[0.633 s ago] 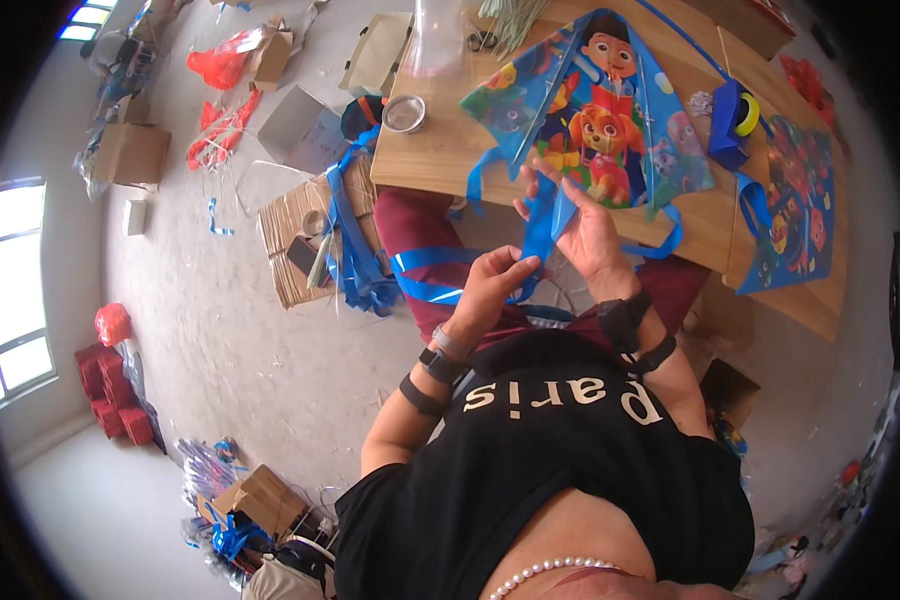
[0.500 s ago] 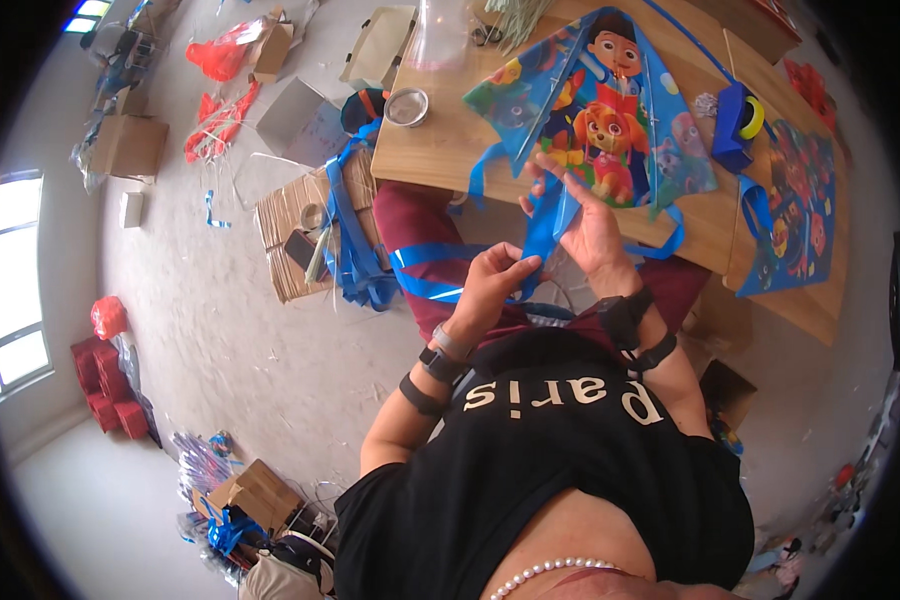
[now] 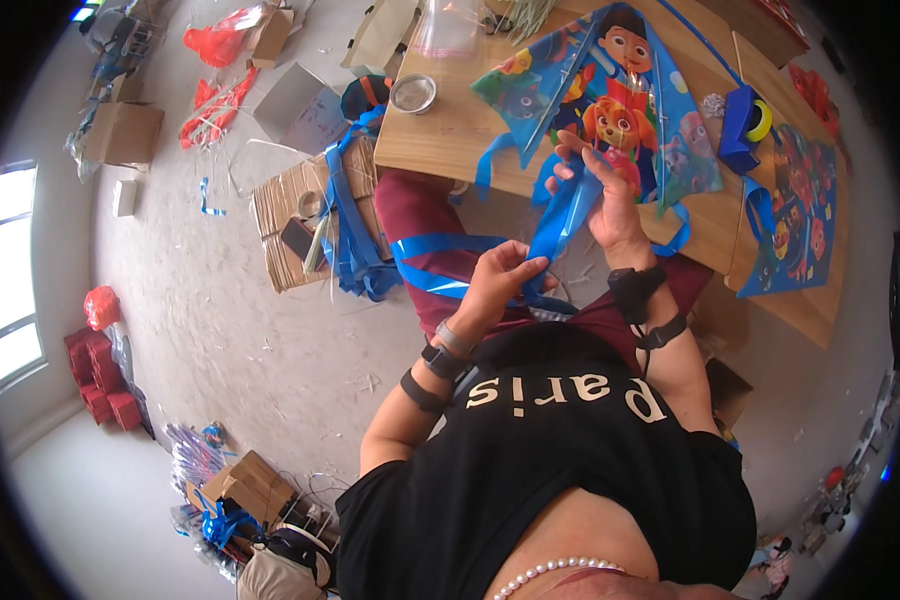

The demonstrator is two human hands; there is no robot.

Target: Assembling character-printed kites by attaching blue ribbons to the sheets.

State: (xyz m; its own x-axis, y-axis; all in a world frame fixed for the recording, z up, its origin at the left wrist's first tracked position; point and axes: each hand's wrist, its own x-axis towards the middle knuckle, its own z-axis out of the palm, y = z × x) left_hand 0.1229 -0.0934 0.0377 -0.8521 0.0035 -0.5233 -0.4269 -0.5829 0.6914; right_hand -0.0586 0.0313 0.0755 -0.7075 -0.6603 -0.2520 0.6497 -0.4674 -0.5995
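A blue plastic ribbon (image 3: 562, 222) is stretched slantwise between my hands, above my lap. My left hand (image 3: 500, 280) pinches its lower part between thumb and fingertips. With palm turned up and fingers partly curled, my right hand (image 3: 618, 212) holds the upper part, which lies across its fingers. More blue strip (image 3: 440, 243) trails leftward over my maroon trouser leg. Just beyond my hands, a cartoon-printed blue kite (image 3: 688, 150) lies on the wooden table (image 3: 440, 145), with blue tails hanging at its lower corners. My right fingertips overlap its lower edge in view; contact is unclear.
On the table are a round clear-lidded dish (image 3: 413, 93), a blue tape dispenser (image 3: 738, 140) with a yellow roll, and another printed kite sheet (image 3: 802, 200) at right. Left of my knee, flattened cardboard (image 3: 276, 215) bears a heap of blue ribbon (image 3: 350, 265). Cardboard boxes (image 3: 125, 133) stand farther left.
My right hand has moved slightly up and right, drawing the ribbon out longer between the hands. My left hand stays pinched in nearly the same place.
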